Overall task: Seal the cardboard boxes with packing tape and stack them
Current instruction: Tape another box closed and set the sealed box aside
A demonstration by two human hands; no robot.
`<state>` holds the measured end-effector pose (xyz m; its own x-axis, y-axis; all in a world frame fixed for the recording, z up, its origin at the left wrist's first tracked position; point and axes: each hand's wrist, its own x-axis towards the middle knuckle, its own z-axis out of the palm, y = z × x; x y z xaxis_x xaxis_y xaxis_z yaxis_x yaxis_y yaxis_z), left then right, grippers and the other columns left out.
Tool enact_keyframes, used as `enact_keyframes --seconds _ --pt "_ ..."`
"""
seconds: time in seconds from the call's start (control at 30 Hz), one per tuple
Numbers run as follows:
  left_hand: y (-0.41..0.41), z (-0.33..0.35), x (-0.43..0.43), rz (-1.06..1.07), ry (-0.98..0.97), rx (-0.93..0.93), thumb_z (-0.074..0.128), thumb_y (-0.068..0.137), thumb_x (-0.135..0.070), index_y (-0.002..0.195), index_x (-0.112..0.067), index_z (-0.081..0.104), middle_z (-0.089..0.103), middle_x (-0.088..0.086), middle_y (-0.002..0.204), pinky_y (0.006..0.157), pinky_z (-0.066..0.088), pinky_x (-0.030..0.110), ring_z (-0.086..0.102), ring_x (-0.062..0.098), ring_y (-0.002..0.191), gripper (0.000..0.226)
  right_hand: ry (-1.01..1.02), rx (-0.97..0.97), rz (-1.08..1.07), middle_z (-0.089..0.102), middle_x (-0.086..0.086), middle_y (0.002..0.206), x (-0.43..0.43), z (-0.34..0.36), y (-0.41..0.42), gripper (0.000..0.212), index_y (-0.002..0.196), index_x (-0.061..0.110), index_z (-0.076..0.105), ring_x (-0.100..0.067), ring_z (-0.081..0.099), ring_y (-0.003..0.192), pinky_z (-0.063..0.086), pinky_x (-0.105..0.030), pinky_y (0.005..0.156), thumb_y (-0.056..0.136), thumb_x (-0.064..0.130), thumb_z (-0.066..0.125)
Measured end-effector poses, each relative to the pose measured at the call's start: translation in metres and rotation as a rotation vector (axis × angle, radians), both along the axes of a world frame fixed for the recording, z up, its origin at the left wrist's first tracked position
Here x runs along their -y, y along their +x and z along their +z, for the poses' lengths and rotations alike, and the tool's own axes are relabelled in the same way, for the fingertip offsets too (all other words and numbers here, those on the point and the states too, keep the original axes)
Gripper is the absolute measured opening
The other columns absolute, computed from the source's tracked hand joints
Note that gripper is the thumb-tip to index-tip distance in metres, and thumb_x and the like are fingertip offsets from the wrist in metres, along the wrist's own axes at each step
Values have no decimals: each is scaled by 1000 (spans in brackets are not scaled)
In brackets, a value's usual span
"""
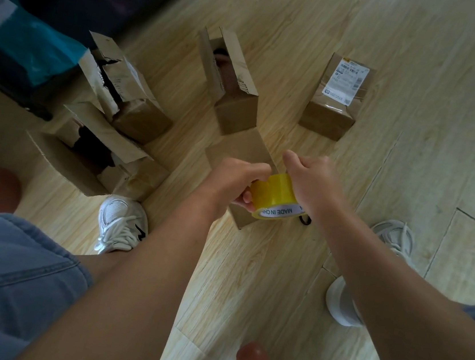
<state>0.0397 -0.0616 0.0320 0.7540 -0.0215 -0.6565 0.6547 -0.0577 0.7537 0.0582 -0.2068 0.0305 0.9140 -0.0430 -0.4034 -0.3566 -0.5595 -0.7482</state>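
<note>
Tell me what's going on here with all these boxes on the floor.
A person holds a yellow tape roll in both hands, the left hand gripping its side and the right hand curled over its top, just above a closed plain box. Three open boxes stand on the wooden floor with flaps up, and a labelled box at the far right looks closed. Nothing is stacked yet.
</note>
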Motion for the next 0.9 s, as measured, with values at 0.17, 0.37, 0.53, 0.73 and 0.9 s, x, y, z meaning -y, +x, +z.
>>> enact_keyframes --seconds 0.17,0.37,0.53,0.73,0.9 --pt "1 3 0 1 29 22 59 81 -3 83 3 64 43 1 42 42 46 25 44 15 38 8 -2 5 -1 45 -5 56 -1 0 0 53 69 -2 60 -21 46 54 38 -34 55 101 39 50" --pt "-4 -3 -3 -5 35 27 59 85 3 82 8 70 45 7 44 42 46 22 46 13 36 13 -21 10 3 43 -2 51 -3 0 1 54 71 -6 61 -19 45 51 37 -31 52 100 38 52" --pt "-3 2 -14 9 -187 74 53 87 5 103 -5 75 65 4 70 55 56 25 51 10 53 29 48 -179 -55 45 -3 61 8 -1 9 33 76 15 62 -19 47 59 39 -35 62 96 41 55" --pt "7 16 -12 -247 87 240 70 87 -5 101 -13 78 70 -2 70 62 56 24 61 10 60 18 61 -338 -81 60 -11 82 17 2 11 41 103 3 69 -25 59 72 47 -33 65 96 42 58" --pt "11 22 0 -392 294 332 67 90 -5 101 -14 77 71 -6 85 67 59 25 68 11 71 17 26 -363 -49 60 -11 83 19 6 12 34 90 9 67 -24 59 67 45 -29 58 97 41 57"
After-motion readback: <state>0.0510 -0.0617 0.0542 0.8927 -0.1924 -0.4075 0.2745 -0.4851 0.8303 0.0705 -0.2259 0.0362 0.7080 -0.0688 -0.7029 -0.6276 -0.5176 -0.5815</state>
